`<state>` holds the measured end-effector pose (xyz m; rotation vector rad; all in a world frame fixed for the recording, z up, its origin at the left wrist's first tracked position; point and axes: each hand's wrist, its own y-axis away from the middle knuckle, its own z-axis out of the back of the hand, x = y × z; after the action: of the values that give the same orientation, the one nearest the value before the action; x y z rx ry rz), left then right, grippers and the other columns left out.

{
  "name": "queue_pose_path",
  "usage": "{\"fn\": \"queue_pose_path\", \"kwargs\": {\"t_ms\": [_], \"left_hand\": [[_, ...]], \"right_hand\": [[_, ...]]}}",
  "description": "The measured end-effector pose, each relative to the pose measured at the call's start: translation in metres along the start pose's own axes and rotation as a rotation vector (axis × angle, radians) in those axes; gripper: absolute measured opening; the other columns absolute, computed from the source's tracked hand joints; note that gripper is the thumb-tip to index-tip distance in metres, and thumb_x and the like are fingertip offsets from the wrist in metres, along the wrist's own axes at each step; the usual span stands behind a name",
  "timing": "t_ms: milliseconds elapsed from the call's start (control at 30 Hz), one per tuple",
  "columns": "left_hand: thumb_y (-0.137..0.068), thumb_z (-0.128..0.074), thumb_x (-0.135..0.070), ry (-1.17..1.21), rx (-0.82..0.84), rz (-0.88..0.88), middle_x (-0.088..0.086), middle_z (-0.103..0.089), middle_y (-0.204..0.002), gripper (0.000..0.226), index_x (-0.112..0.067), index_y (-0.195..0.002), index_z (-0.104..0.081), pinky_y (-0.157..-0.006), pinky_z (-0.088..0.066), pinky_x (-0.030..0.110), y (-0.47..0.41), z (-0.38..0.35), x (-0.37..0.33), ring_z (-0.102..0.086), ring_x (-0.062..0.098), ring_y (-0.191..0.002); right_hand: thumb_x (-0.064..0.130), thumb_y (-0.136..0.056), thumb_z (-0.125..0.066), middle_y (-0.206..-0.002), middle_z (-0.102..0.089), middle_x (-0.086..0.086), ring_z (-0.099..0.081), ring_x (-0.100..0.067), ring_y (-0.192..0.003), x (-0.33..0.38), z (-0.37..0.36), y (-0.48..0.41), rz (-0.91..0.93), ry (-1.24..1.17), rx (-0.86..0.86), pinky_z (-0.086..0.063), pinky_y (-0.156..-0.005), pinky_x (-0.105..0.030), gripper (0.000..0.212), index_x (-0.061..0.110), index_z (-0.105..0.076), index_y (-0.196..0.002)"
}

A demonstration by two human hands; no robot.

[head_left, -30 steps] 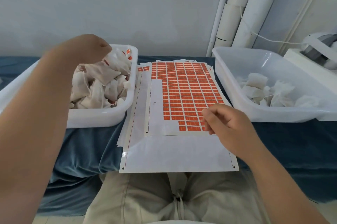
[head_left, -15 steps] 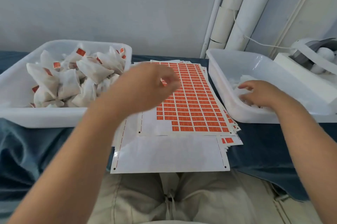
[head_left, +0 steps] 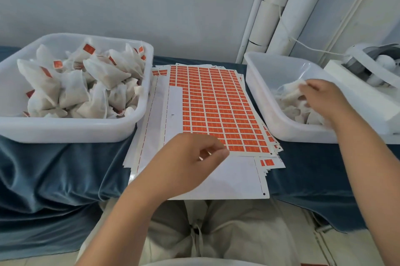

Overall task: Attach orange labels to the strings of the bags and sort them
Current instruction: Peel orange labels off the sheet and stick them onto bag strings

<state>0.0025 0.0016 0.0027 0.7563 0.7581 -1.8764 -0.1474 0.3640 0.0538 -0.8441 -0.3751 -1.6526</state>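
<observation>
Left hand [head_left: 186, 162], thumb and forefinger pinched together at the near edge of the orange label sheet [head_left: 216, 105]; whether a label is held cannot be told. Right hand [head_left: 322, 99] inside the right white tub [head_left: 270, 118], fingers closed on an unlabelled bag [head_left: 292, 90]. Labelled bags [head_left: 86, 84] fill the left white tub [head_left: 69, 129] on the blue cloth [head_left: 60, 170].
</observation>
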Motion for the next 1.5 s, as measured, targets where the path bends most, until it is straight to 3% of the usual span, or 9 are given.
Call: {"fn": "queue_pose_path", "kwargs": {"t_ms": [200,467,767,833,900,1033,1100,1267,1500], "left_hand": [[-0.101,-0.061,-0.045,0.184,-0.138,0.009,-0.02,-0.075,-0.088,0.018,-0.037,-0.094,-0.075,-0.075,-0.059,0.022,0.004,-0.008,-0.007,-0.072,0.008,-0.085],[-0.102,-0.064,-0.039,0.353,-0.426,0.055,-0.027,-0.073,-0.107,0.023,-0.04,-0.125,-0.067,-0.082,-0.053,0.01,0.012,-0.035,-0.017,-0.07,-0.001,-0.104],[-0.106,-0.048,-0.053,-0.053,-0.513,-0.071,-0.019,-0.053,-0.155,0.05,-0.03,-0.149,-0.059,-0.116,-0.036,0.013,0.018,-0.043,-0.022,-0.044,-0.004,-0.144],[-0.104,-0.04,-0.065,0.115,-0.311,-0.035,-0.026,-0.039,-0.163,0.063,-0.038,-0.161,-0.037,-0.122,-0.03,0.021,0.018,-0.047,-0.025,-0.03,-0.008,-0.151],[-0.105,-0.044,-0.064,0.407,-0.158,-0.004,-0.018,-0.051,-0.155,0.06,-0.036,-0.158,-0.038,-0.119,-0.042,0.036,0.015,-0.048,-0.025,-0.045,0.004,-0.145],[-0.105,-0.051,-0.055,0.567,-0.287,0.073,-0.005,-0.075,-0.113,0.041,-0.029,-0.136,-0.061,-0.098,-0.059,0.043,0.01,-0.041,-0.017,-0.072,0.015,-0.11],[-0.109,-0.049,-0.047,0.612,-0.395,0.141,-0.007,-0.079,-0.107,0.026,-0.042,-0.122,-0.071,-0.091,-0.062,0.037,0.009,-0.038,-0.008,-0.075,0.012,-0.104],[-0.103,-0.052,-0.052,0.788,-0.365,0.28,-0.007,-0.08,-0.112,0.028,-0.045,-0.109,-0.079,-0.1,-0.056,0.048,0.006,-0.027,0.002,-0.075,0.015,-0.108],[-0.098,-0.055,-0.057,0.774,-0.267,0.275,-0.014,-0.079,-0.109,0.021,-0.055,-0.105,-0.075,-0.094,-0.056,0.042,0.007,-0.023,0.008,-0.075,0.009,-0.101]], "right_hand": [[0.051,-0.087,-0.06,-0.093,-0.073,0.01,-0.068,-0.012,-0.084,0.039,0.003,0.055,-0.051,-0.498,-0.091,-0.054,-0.076,-0.036,0.026,0.036,-0.077,-0.1],[0.048,-0.095,-0.06,-0.126,-0.073,-0.004,-0.068,-0.029,-0.122,0.075,-0.073,0.164,-0.13,-0.805,0.329,-0.056,-0.101,-0.06,0.04,0.029,-0.071,-0.128],[0.028,-0.103,-0.063,-0.122,-0.075,-0.004,-0.07,-0.024,-0.119,0.096,-0.102,0.207,-0.331,-1.173,0.198,-0.06,-0.094,-0.036,0.023,0.026,-0.075,-0.122],[0.026,-0.105,-0.06,-0.123,-0.076,-0.006,-0.071,-0.023,-0.118,0.102,-0.105,0.22,-0.282,-1.175,0.284,-0.06,-0.096,-0.036,0.025,0.022,-0.076,-0.124],[0.037,-0.106,-0.054,-0.126,-0.075,0.001,-0.069,-0.016,-0.123,0.107,-0.111,0.232,-0.196,-1.076,0.361,-0.055,-0.103,-0.037,0.031,0.031,-0.072,-0.129],[0.053,-0.109,-0.033,-0.153,-0.057,0.005,-0.052,-0.016,-0.142,0.117,-0.12,0.23,-0.151,-0.95,0.495,-0.039,-0.119,-0.039,0.054,0.028,-0.046,-0.155],[0.057,-0.107,-0.034,-0.144,-0.061,0.018,-0.056,-0.007,-0.136,0.114,-0.118,0.232,0.041,-0.783,0.523,-0.044,-0.113,-0.035,0.047,0.041,-0.055,-0.146],[0.051,-0.096,-0.063,-0.118,-0.068,0.027,-0.064,0.003,-0.111,0.094,-0.106,0.216,0.192,-0.553,0.125,-0.052,-0.085,-0.01,0.024,0.043,-0.069,-0.118],[0.032,-0.103,-0.065,-0.089,-0.077,0.016,-0.074,-0.005,-0.088,0.087,-0.092,0.196,0.314,-0.369,0.29,-0.055,-0.08,-0.016,0.015,0.026,-0.078,-0.099]]}}
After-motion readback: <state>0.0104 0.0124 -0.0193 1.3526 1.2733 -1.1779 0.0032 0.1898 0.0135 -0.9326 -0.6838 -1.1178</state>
